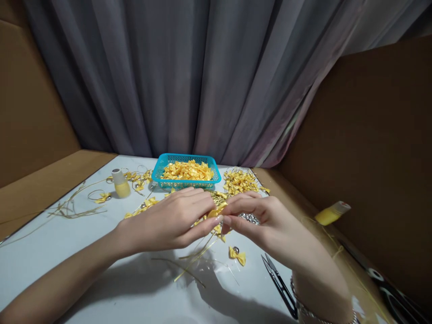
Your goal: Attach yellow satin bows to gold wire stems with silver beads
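Observation:
Over the middle of the white table, my left hand (189, 216) and my right hand (254, 218) meet fingertip to fingertip. Between them they pinch a yellow ribbon bow (217, 210), partly covered by the fingers. Behind and below the hands lie gold cords (194, 261), more yellow bows and a heap of small silver bells (249, 218), half hidden by my right hand. One finished-looking bow with a silver bell (237, 255) rests on the table just in front of my right hand.
A blue basket (158, 180) full of yellow bows stands at the back. Beside it lies a pile of bows with cords (240, 181). A yellow thread spool (120, 183) stands left; another spool (332, 213) lies right. Thread snips (279, 285) and black scissors (388, 288) lie front right.

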{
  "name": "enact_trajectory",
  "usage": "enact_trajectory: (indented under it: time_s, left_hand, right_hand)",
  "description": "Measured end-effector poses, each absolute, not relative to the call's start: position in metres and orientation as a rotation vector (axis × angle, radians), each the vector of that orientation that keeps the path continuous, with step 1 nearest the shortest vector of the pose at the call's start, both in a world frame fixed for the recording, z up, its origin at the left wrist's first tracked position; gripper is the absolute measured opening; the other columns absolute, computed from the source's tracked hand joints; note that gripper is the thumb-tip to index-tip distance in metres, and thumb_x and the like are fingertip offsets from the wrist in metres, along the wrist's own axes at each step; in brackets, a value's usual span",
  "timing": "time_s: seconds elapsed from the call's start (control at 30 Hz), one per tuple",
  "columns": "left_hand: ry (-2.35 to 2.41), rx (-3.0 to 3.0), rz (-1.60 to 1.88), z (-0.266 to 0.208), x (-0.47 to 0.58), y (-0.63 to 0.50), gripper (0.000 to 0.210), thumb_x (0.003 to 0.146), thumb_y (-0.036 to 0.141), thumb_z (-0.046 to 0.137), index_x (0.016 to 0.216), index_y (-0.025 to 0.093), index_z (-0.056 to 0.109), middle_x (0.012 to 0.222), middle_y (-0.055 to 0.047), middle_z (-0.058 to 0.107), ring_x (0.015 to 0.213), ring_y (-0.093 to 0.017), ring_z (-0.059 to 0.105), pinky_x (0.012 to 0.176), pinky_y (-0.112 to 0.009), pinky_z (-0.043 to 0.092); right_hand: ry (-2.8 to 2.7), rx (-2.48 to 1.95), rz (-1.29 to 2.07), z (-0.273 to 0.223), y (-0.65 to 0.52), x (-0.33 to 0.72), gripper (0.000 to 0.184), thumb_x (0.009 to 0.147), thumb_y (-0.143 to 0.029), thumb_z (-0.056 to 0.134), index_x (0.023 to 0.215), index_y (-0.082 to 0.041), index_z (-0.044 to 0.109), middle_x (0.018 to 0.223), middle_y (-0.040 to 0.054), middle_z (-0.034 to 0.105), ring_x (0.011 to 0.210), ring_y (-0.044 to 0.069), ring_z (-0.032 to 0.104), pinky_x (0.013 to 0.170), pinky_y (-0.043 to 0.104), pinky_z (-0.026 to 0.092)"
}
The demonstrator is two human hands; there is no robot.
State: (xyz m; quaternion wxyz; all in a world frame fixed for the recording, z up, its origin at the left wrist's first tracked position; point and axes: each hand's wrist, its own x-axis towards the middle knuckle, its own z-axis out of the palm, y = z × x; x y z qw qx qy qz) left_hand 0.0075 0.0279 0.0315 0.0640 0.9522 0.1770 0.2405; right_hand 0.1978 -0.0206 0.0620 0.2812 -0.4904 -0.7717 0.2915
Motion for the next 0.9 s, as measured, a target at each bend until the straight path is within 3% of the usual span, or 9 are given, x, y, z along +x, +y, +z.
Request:
enact_trajectory:
  time_s: [0.33,0.6,0.9]
  left_hand:
    - [0.493,2.955,0.810,0.028,0.008,0.029,0.024,0.095,0.019,0.035,0.078,0.015,0.051,0.070,-0.002,0.051,0.064,-0.014,0.043,0.061,-0.027,0.038]
    - [0.478,2.906,0.809,0.030,0.008,0.029,0.026,0.096,0.020,0.034,0.077,0.015,0.051,0.067,-0.001,0.049,0.062,-0.013,0.042,0.060,-0.026,0.037]
    - [0.464,2.781,0.781,0.031,0.007,0.029,0.025,0.095,0.020,0.034,0.075,0.016,0.048,0.067,-0.001,0.047,0.062,-0.013,0.043,0.059,-0.025,0.036]
  right_hand:
    - [-2.099,-1.395,0.590,0.057,-0.023,0.195,0.015,0.083,-0.019,0.055,0.074,-0.020,0.067,0.081,0.0030,0.070,0.084,0.021,0.060,0.080,0.037,0.039]
    - [-2.106,-1.398,0.343,0.051,-0.030,0.193,0.012,0.084,-0.015,0.055,0.076,-0.020,0.062,0.081,0.0028,0.066,0.082,0.020,0.058,0.082,0.039,0.037]
    - [-2.072,-1.355,0.269,0.049,-0.032,0.196,0.008,0.079,-0.015,0.058,0.079,-0.020,0.063,0.112,0.0086,0.055,0.109,0.023,0.052,0.090,0.038,0.042]
